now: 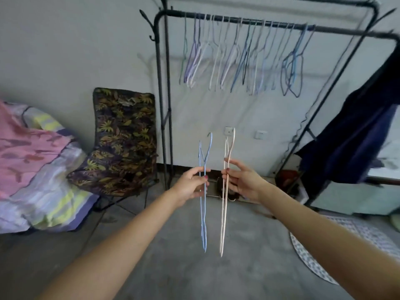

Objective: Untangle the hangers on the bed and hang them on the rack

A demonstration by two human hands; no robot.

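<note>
My left hand (192,185) pinches a light blue hanger (203,224), seen edge-on with its hook up. Beside it, my right hand (241,181) pinches a pale pink hanger (223,226), also edge-on and hook up. The two hangers hang apart, a small gap between them. Both are held out in front of me, well below the black rack's rail (238,19). Several thin hangers (236,59) in white, blue and purple hang along that rail. The bed (39,176) with its pink and striped bedding lies at the left.
A folding chair (123,139) with a leaf-pattern cover stands between the bed and the rack's left post. A dark blue garment (350,146) drapes over the rack's right side. A patterned round mat (337,247) lies on the grey floor at right.
</note>
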